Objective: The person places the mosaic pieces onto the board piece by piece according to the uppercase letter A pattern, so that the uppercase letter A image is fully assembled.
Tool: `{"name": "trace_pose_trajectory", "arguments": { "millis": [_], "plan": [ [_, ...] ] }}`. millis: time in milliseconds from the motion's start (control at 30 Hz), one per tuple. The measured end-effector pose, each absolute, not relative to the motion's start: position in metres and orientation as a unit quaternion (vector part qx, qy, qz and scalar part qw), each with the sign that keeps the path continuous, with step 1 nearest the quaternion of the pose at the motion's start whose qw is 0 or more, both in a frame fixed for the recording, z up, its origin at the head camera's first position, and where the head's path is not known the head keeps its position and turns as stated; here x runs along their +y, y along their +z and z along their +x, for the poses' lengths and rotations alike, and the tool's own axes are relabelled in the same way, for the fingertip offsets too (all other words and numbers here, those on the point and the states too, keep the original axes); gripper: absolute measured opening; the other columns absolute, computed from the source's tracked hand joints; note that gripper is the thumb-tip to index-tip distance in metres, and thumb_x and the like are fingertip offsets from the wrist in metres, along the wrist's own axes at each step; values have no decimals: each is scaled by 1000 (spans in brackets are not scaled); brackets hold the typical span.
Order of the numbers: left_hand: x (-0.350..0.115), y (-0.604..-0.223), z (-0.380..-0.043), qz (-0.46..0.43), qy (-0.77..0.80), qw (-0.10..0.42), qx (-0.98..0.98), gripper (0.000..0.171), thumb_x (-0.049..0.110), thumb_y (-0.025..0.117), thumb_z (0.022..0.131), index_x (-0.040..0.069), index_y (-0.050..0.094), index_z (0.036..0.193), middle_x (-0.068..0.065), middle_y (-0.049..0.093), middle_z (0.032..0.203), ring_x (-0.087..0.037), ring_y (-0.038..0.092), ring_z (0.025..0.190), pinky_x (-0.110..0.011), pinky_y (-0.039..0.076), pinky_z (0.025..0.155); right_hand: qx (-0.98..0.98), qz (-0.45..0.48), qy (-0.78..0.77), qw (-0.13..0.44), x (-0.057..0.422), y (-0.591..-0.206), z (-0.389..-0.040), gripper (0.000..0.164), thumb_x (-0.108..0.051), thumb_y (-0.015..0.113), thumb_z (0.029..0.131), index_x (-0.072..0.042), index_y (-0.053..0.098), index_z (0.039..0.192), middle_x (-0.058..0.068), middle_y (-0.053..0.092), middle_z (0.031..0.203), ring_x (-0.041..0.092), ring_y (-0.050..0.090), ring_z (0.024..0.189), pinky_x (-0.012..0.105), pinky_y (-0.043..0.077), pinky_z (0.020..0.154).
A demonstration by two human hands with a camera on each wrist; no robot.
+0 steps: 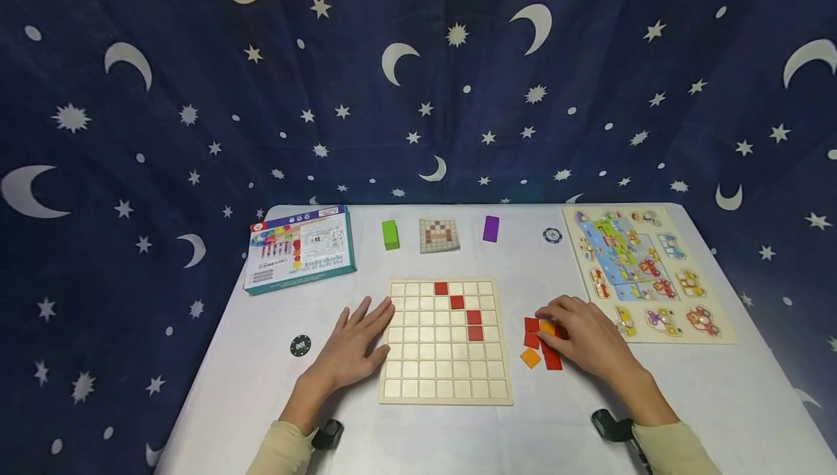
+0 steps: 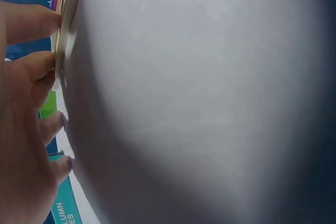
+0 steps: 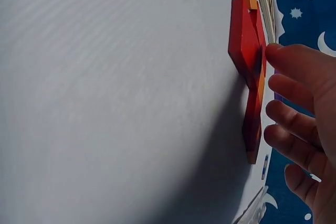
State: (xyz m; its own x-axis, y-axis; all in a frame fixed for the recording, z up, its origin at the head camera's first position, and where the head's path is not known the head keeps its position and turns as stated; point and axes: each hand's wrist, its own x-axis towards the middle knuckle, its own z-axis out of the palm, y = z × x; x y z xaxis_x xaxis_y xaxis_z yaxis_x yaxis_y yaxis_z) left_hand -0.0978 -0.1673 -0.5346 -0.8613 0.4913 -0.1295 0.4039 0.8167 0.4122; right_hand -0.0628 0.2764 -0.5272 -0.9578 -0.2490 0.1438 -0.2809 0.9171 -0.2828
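Observation:
A cream grid board (image 1: 428, 370) lies in front of me, with several red square tiles (image 1: 474, 317) set in its upper right cells. My left hand (image 1: 353, 344) rests with spread fingers at the board's left edge; in the left wrist view its thumb and index finger touch the board's side (image 2: 65, 24). Right of the board is a small pile of red tiles (image 1: 552, 357) and orange tiles (image 1: 530, 358). Over this pile my right hand (image 1: 582, 333) has loosely bent fingers. In the right wrist view its thumb tip is beside a red tile (image 3: 241, 40), with nothing gripped.
Behind the board lie a pattern card (image 1: 439, 236), a green block (image 1: 390, 234) and a purple block (image 1: 490, 229). A game box (image 1: 301, 250) stands back left, a wooden picture puzzle (image 1: 654, 279) back right. Two round chips, one black (image 1: 301, 346) and one blue-edged (image 1: 552, 235), lie flat.

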Motion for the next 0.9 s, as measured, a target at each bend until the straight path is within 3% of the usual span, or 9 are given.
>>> {"name": "trace_pose_trajectory", "arguments": {
  "millis": [400, 900],
  "plan": [
    [-168, -540, -98, 240, 190, 110, 946, 72, 37, 58, 102, 22, 34, 169, 5, 32, 177, -35, 20, 168, -68, 14, 133, -979, 142, 141, 38, 273, -527, -69, 28, -25, 86, 88, -14, 82, 113, 6, 73, 113, 25, 68, 103, 50, 58, 91],
    [-169, -536, -99, 240, 186, 119, 945, 73, 39, 57, 102, 22, 33, 169, 4, 30, 177, -35, 18, 168, -69, 14, 133, -980, 138, 142, 25, 271, -526, -73, 30, -29, 86, 88, -14, 83, 113, 5, 73, 112, 23, 67, 101, 49, 58, 91]
  ]
}}
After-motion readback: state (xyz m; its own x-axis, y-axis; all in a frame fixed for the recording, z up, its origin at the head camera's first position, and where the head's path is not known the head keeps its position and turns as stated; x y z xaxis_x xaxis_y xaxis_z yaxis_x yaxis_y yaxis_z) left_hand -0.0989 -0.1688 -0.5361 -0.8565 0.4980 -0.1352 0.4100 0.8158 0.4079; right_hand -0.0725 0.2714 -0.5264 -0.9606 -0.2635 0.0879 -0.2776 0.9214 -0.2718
